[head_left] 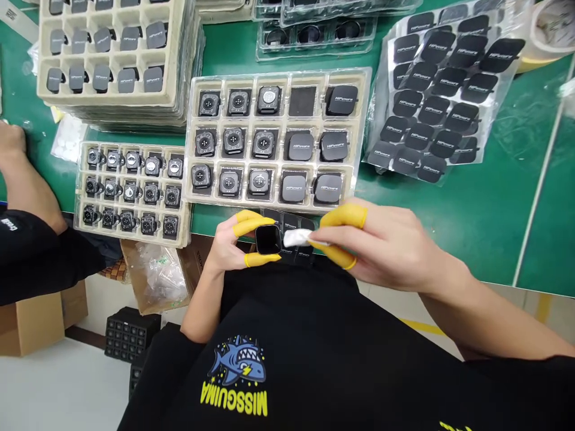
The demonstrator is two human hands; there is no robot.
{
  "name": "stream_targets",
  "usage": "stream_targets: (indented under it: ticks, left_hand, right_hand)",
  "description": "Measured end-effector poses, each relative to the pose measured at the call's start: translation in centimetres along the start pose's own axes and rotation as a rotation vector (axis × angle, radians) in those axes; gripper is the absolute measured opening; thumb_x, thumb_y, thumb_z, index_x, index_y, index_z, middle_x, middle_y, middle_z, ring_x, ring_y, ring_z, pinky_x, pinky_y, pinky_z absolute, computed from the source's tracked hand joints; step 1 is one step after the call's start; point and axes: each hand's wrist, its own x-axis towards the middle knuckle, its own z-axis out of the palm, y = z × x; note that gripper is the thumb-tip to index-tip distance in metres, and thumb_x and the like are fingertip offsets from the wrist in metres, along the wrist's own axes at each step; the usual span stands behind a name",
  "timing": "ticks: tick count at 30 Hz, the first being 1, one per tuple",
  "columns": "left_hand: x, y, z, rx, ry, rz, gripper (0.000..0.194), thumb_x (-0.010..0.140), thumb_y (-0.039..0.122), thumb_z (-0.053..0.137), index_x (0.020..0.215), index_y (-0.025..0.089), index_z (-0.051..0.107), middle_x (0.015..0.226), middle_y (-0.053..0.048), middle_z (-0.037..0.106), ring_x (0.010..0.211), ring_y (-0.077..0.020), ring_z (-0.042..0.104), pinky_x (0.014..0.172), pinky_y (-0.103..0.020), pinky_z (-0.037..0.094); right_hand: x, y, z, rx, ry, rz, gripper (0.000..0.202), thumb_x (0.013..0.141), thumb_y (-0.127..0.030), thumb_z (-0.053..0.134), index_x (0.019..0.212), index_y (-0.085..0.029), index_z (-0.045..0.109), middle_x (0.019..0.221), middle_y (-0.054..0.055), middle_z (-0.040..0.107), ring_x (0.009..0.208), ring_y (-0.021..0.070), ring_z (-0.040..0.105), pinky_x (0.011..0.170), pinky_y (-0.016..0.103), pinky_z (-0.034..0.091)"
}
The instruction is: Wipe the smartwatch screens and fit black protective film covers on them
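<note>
Between the yellow-cotted thumb and fingers of my left hand (231,242) is a black smartwatch body (268,239), its dark glossy screen facing up. Pinched in my right hand (375,242), which also wears yellow finger cots, is a white wiping cloth (297,237) just right of the watch. Whether cloth and screen touch, I cannot tell. Beneath both lies a sheet of black HiFuture films (291,221) at the table edge. Beyond my hands, a beige tray (278,123) carries watch bodies with sensor backs up and several black HiFuture-labelled pieces; one pocket shows only its dark bottom.
A smaller tray of watch bodies (133,143) sits left, below stacked trays (112,102). Sheets of HiFuture labels (431,108) and a tape roll (553,27) lie right. At far left is another person's forearm (27,185). Under the table edge stands an open carton (139,281).
</note>
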Motion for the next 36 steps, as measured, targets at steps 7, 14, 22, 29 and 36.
stream_targets:
  ticks: [7,14,22,29,36]
  left_hand:
    - [0.6,0.3,0.4,0.003,-0.088,0.041,0.066,0.082,0.047,0.102,0.141,0.025,0.08,0.107,-0.008,0.083,0.093,-0.0207,0.08,0.077,-0.03,0.068]
    - [0.0,-0.3,0.9,0.026,-0.112,0.074,0.067,0.08,0.052,0.102,0.138,0.025,0.08,0.104,-0.007,0.083,0.086,-0.0196,0.081,0.075,-0.03,0.067]
    - [-0.2,-0.3,0.8,0.016,-0.011,-0.003,0.062,0.077,0.047,0.105,0.129,0.021,0.085,0.103,-0.008,0.084,0.086,-0.0193,0.08,0.062,-0.024,0.064]
    - [-0.2,0.2,0.1,0.089,0.006,0.003,0.063,0.08,0.054,0.101,0.133,0.024,0.085,0.105,-0.008,0.084,0.087,-0.0192,0.08,0.059,-0.024,0.064]
    - [0.2,0.4,0.7,0.006,-0.087,0.043,0.066,0.087,0.046,0.098,0.147,0.027,0.078,0.112,-0.008,0.084,0.097,-0.0216,0.081,0.081,-0.032,0.069]
  right_hand:
    - [1.6,-1.6,1.3,0.008,-0.128,-0.157,0.02,0.113,-0.013,0.058,0.107,-0.021,0.075,0.08,0.0,0.067,0.072,0.0174,0.053,0.063,0.031,0.037]
    - [2.1,-1.5,3.8,0.053,-0.118,-0.23,0.026,0.113,-0.012,0.054,0.097,-0.021,0.073,0.079,0.0,0.063,0.077,0.0175,0.05,0.064,0.031,0.035]
    - [2.4,-0.1,1.5,-0.257,-0.168,-0.151,0.032,0.108,-0.003,0.051,0.089,-0.019,0.07,0.078,0.004,0.064,0.076,0.0191,0.054,0.057,0.033,0.033]
    - [0.4,-1.0,-0.8,-0.074,-0.062,-0.016,0.013,0.107,-0.013,0.065,0.109,-0.023,0.074,0.09,0.003,0.072,0.075,0.0178,0.059,0.059,0.032,0.039]
    - [1.9,-2.4,1.7,-0.002,-0.118,-0.138,0.023,0.113,-0.014,0.056,0.102,-0.021,0.074,0.078,0.001,0.064,0.073,0.0176,0.053,0.061,0.032,0.035]
